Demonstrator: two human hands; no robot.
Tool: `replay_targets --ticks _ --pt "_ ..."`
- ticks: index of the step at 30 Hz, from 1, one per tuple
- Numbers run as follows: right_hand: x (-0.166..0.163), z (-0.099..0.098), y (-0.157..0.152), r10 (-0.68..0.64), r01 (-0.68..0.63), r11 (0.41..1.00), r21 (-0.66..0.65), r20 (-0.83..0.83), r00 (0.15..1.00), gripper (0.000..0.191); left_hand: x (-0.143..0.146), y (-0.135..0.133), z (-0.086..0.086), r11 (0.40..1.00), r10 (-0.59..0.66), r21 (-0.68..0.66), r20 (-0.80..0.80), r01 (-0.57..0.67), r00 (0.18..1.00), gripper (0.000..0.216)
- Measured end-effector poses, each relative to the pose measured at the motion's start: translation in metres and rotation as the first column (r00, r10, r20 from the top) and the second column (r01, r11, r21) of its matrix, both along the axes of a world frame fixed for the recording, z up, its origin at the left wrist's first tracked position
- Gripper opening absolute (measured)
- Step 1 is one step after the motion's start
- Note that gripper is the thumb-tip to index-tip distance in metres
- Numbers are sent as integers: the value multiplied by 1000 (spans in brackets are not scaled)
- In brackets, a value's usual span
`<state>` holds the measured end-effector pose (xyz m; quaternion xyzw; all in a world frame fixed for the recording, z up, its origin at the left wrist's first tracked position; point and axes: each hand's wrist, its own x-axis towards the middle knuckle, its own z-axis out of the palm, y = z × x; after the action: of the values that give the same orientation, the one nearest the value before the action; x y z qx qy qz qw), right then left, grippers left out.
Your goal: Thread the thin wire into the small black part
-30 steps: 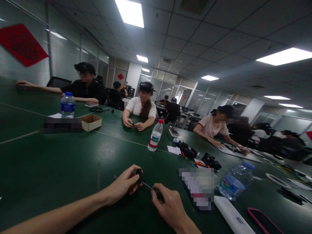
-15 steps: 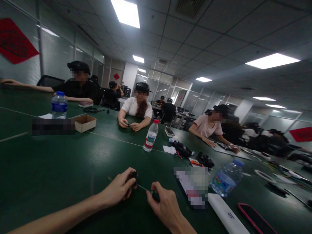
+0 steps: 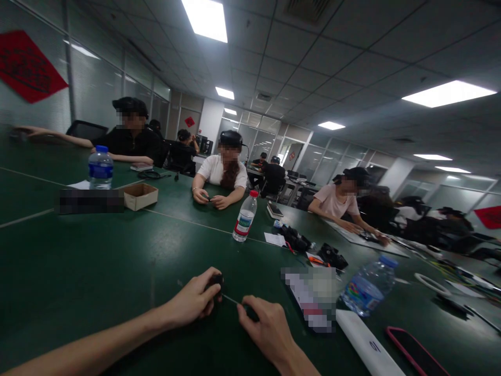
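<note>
Just above the green table (image 3: 117, 261), my left hand (image 3: 198, 297) is closed around a small black object (image 3: 217, 281), mostly covered by the fingers, so I cannot make out its kind. My right hand (image 3: 270, 326) grips the dark handle of a screwdriver (image 3: 231, 299). Its thin metal shaft points left toward the black object. Whether the tip touches it, I cannot tell, as the left fingers hide that spot.
Right of my hands lie a blurred-out packet (image 3: 309, 300), a white power bank (image 3: 368, 342), a pink-edged phone (image 3: 415, 350) and a blue-capped bottle (image 3: 370, 284). Ahead stand a red-capped bottle (image 3: 245, 216) and an open cardboard box (image 3: 141, 197). Other people sit around the table.
The whole view has shifted slightly to the right. My right hand's fingers have curled a little further over the screwdriver handle. The left hand keeps its hold on the black object.
</note>
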<state>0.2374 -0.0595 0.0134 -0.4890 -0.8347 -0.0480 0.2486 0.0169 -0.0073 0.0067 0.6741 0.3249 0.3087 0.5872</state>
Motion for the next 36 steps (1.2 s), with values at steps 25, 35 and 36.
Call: replay_targets --ticks 25,35,36 --pt "-2 2 -1 37 -39 999 -26 -58 998 24 -1 -2 3 961 -34 -250 329 121 944 20" --pt "-5 8 -3 21 -25 997 -78 -50 999 24 -2 0 1 967 -43 -224 329 122 943 21" --pt "-5 7 -2 21 -24 997 -77 -46 999 24 -3 0 2 970 -48 -211 315 119 948 22"
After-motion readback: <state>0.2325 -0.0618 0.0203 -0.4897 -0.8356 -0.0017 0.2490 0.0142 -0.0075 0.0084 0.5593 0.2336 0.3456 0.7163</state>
